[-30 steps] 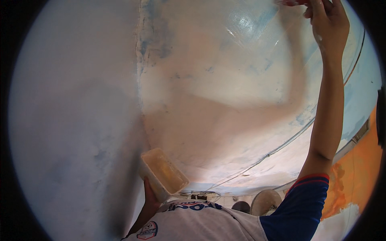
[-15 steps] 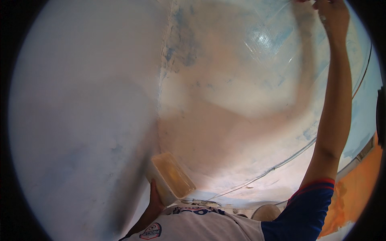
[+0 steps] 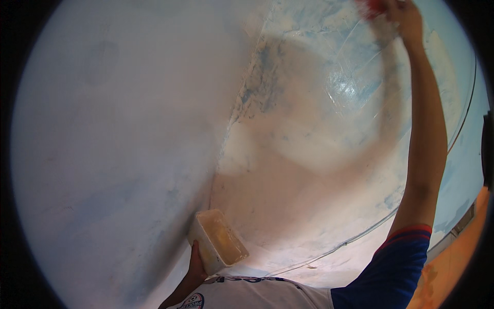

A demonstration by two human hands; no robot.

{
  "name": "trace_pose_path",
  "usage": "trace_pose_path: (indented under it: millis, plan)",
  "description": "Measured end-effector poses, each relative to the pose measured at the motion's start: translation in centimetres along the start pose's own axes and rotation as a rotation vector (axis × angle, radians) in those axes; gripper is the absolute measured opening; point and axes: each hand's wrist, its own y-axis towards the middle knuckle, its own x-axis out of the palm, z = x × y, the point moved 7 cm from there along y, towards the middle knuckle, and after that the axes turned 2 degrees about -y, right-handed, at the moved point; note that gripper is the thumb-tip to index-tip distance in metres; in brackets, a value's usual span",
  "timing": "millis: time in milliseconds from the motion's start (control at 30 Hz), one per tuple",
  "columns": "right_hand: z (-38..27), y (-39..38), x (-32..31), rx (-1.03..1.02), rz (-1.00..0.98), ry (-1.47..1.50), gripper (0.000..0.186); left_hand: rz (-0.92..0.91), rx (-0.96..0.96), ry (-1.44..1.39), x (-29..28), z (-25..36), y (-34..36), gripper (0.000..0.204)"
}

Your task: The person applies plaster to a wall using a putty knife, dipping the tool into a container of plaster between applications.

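Head view, only one we have: right hand [image 3: 407,23] is up near the top edge of the patchy wall [image 3: 309,149], fingers closed on a red tool [image 3: 376,7]; blurred and cropped by the frame, so can't tell its exact shape or whether it touches the wall. Left hand [image 3: 196,263] grips the side of an open tub [image 3: 207,252], thumb showing, other fingers hidden; tub is tilted, in front of the lower end of the corner seam [image 3: 234,116]. Shiny patch [image 3: 343,87], probably wet, sits below the red tool. Change vs half a second ago: right hand is further left in frame, more of the red tool shows, and the seam shifts right, so the head is likely turning. Tub stays in the left grip. My read: work is mid-stroke, tub kept handy.
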Motion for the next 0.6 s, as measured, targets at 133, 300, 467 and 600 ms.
trace_pose_path:
  millis: [133, 300, 467, 600]
  plan:
    - [0.1, -0.1, 1.2, -0.217, -0.076, -0.142, 0.014, -0.044, -0.022, 0.031, -0.7, -0.5, 0.5, 0.078]
    - [-4.5, -21.5, 12.8, -0.198, -0.970, -0.048, 0.014, -0.082, 0.030, -0.085, 0.2, 0.7, 0.1, 0.072]
    - [0.9, -8.2, 11.6, -0.051, -0.453, -0.173, 0.018, -0.041, 0.044, -0.097, -0.4, -0.2, 1.1, 0.072]
    - [-7.8, -1.4, 2.5, -0.347, 0.067, -0.154, 0.015, 0.008, 0.062, -0.128, -1.2, -0.5, 1.3, 0.072]
